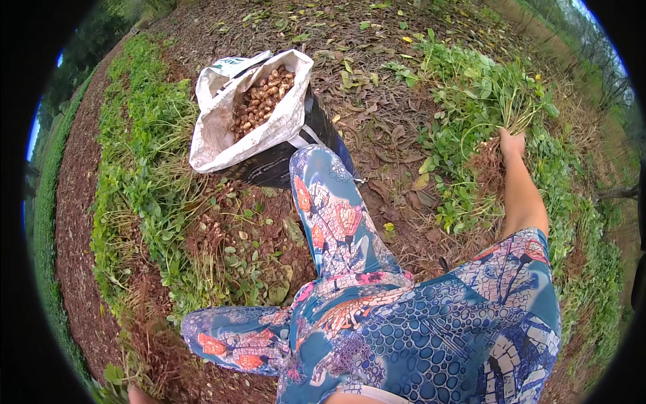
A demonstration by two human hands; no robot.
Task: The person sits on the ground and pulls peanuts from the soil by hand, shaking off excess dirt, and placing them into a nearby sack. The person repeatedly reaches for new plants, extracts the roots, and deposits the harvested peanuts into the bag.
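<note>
My right hand (512, 144), arm stretched out to the right, is closed around the stems of a bunch of uprooted peanut plants (509, 108); their reddish roots hang below my wrist side and the leaves spread over a green heap. Only part of my left hand (140, 396) shows at the bottom left edge, beside roots and stems of other pulled plants (151, 348); its fingers are hidden. In front of my knee stands a white and black woven sack (222, 154) with its mouth wide, holding many peanuts in their shells (265, 98).
A long row of pulled peanut plants (146, 166) lies on the left, with bare reddish soil (83, 217) beyond it. Another leafy heap (560, 177) runs along the right. Dry fallen leaves (383, 121) cover the ground between. My bent legs are close to the sack.
</note>
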